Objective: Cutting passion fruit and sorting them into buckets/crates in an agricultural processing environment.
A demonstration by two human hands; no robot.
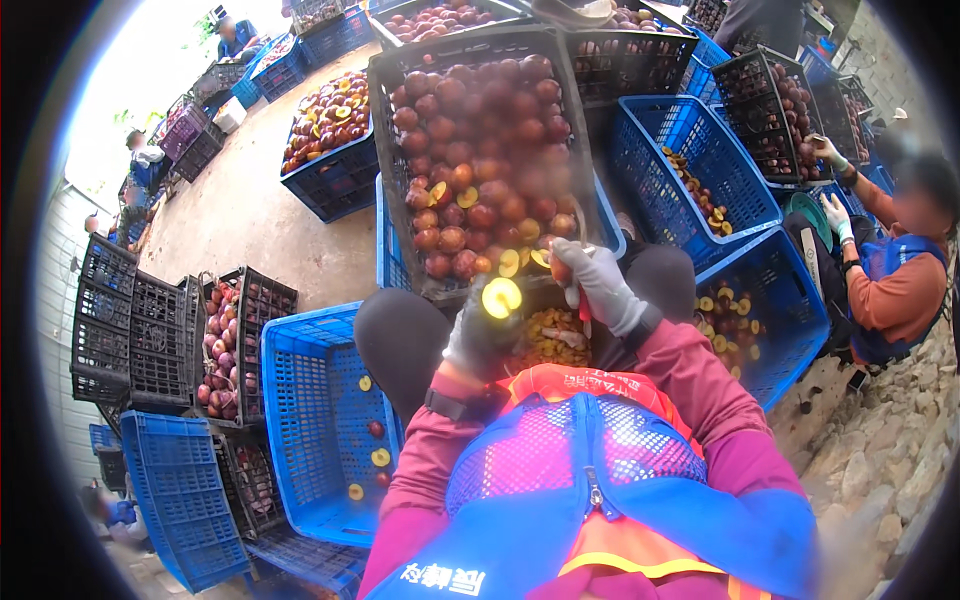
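Note:
My left hand (478, 330), in a dark-palmed grey glove, is closed around a cut plum half (501, 297) with its bright yellow face up. Close by on the right, my right hand (606, 288), in a pale grey glove, is closed; a thin red-handled tool (585, 308) sticks down from it. A reddish plum piece (561, 268) shows at its fingertips. In front of both hands, a black crate (383, 130) full of dark red plums (480, 150) rests on a blue crate, with several yellow cut pieces at its near end. Yellow bits (550, 338) lie below my hands, between my knees.
A blue crate (290, 400) with a few halves stands left, near a black crate of plums (222, 345). Blue crates (640, 150) holding cut plums stand right. A co-worker (900, 270) in white gloves sits there by a tilted black crate (750, 105). More crates fill the back.

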